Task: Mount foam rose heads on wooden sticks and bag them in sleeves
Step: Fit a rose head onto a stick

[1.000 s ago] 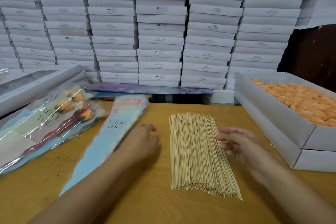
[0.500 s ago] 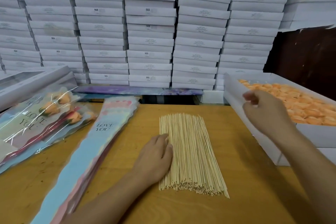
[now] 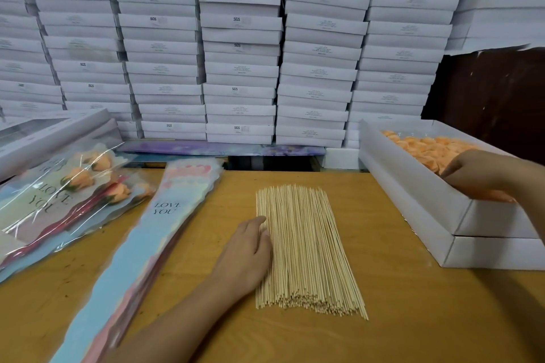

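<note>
Wooden sticks (image 3: pixel 306 247) — pale straw-beige, unpatterned. Table (image 3: pixel 413 318) — honey-yellow with darker wood grain. Foam rose heads (image 3: pixel 424 146) were peach-orange, lying in a plain white box (image 3: pixel 413 186). The stack of sleeves (image 3: pixel 141 247) was pastel blue fading to pink, printed "LOVE YOU" in dark letters. Bagged roses (image 3: pixel 79 178) showed peach heads, green bases and red stems under clear glossy film. Stacked boxes (image 3: pixel 240 47) were white with small grey label print.

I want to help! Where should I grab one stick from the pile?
Probably pinch a stick near its middle on the right edge of the wooden sticks, coming from above. They lie flat and packed, and the left hand covers the left edge.
</note>
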